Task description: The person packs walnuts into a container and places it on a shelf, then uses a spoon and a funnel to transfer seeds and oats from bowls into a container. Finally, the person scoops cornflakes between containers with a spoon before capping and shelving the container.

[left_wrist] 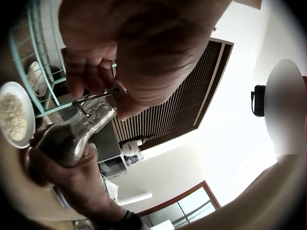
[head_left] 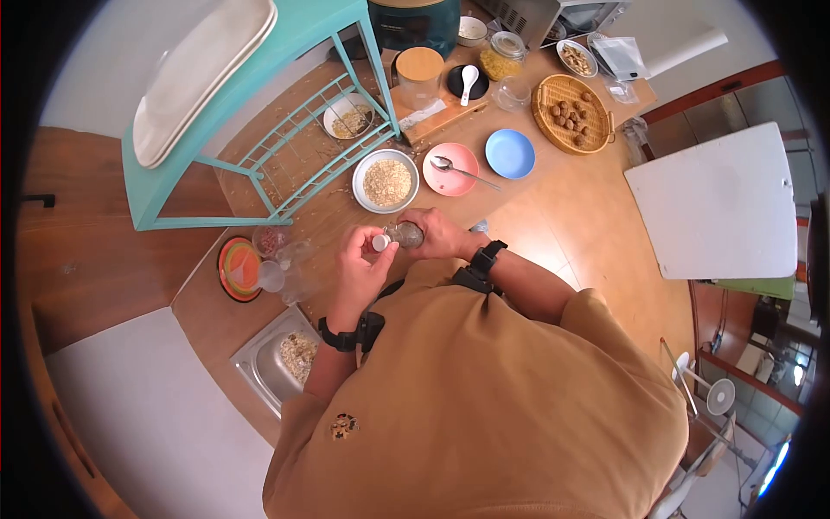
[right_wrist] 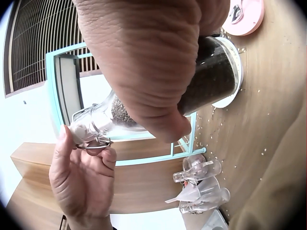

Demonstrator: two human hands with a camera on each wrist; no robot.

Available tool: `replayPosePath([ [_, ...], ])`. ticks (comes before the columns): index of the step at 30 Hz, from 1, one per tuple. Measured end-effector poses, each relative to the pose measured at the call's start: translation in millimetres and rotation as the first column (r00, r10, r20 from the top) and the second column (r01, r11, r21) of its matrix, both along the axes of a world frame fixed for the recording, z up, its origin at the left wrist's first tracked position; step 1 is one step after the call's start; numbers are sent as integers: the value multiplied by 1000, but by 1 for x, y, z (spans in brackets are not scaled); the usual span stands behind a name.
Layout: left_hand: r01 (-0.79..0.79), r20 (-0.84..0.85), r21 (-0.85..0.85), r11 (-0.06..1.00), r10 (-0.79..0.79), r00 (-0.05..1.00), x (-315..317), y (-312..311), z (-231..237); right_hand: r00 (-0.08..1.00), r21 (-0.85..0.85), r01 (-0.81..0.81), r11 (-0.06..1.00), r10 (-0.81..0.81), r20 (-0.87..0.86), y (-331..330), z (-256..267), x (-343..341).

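Note:
A clear glass swing-top bottle (head_left: 405, 233), partly filled with small dark seeds, is held tilted in front of the body. My right hand (head_left: 438, 232) grips it round its body, and in the right wrist view the seeds show dark towards the base. At the neck, my left hand (head_left: 356, 261) pinches the white stopper (right_wrist: 80, 133) and its wire clasp (right_wrist: 98, 143) between thumb and fingers. Just beyond both hands is a white bowl (head_left: 359, 192) of oats (head_left: 387, 182).
A pink plate (head_left: 441, 156) with a spoon and a blue plate (head_left: 510, 154) lie ahead. Left is a turquoise rack (head_left: 285, 208). Glass bottles and a funnel (head_left: 271, 277) stand near the sink (head_left: 251, 359). A wicker basket (head_left: 605, 136) of walnuts is farther right.

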State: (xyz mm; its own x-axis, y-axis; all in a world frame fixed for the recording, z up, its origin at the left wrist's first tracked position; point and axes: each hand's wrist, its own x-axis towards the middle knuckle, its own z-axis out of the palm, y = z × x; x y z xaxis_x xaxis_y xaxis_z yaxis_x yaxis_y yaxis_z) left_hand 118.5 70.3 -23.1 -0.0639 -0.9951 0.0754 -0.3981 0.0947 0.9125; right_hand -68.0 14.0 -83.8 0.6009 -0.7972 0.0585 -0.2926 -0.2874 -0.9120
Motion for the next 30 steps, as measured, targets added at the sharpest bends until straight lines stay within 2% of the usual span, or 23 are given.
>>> replayPosePath([
  [4,13,-142,98,995,1,990,-3,0,-17,997,-7,-38,999,37,-67,2,-3,-14],
  [6,-15,-373,224,975,100,922,-5,-1,-21,998,-28,-50,998,50,-27,4,-3,-19],
  [9,42,-388,298,954,81,918,-7,-10,-25,999,8,-32,999,32,15,5,4,-25],
  [13,90,-475,332,939,84,876,-16,-20,-61,1000,39,10,999,-10,6,6,-2,-33],
  [15,184,-515,355,916,27,857,-28,-25,-74,998,109,65,992,-62,-33,7,-3,-40],
  [16,182,-517,361,915,34,855,-35,-26,-81,998,115,62,991,-58,-35,8,-4,-43],
  [18,295,-562,360,885,-47,826,-52,-30,-92,978,174,208,963,-198,-70,10,-5,-54],
  [19,302,-570,361,882,-48,820,-62,-30,-100,976,176,213,961,-202,-80,12,-7,-62],
  [21,385,-636,325,864,-102,765,-83,-33,-118,939,199,324,925,-288,-189,14,-17,-81],
  [22,472,-704,339,814,-114,702,-92,-37,-133,936,198,328,924,-291,-196,15,-19,-91],
  [23,476,-708,336,813,-116,697,-106,-40,-142,911,161,376,912,-334,-241,16,-20,-102],
  [25,463,-577,183,867,-287,765,-141,-47,-155,880,120,426,897,-380,-284,15,-28,-125],
  [26,483,-480,216,848,-339,809,-155,-53,-150,859,127,478,869,-433,-272,15,-35,-137],
  [27,484,-481,218,848,-338,809,-169,-61,-145,836,136,526,839,-482,-260,14,-42,-150],
  [29,517,-313,268,813,-434,845,-197,-80,-120,828,193,546,815,-490,-274,10,-57,-178],
  [30,500,-274,254,828,-434,858,-212,-85,-127,806,265,581,770,-499,-318,7,-65,-191],
])
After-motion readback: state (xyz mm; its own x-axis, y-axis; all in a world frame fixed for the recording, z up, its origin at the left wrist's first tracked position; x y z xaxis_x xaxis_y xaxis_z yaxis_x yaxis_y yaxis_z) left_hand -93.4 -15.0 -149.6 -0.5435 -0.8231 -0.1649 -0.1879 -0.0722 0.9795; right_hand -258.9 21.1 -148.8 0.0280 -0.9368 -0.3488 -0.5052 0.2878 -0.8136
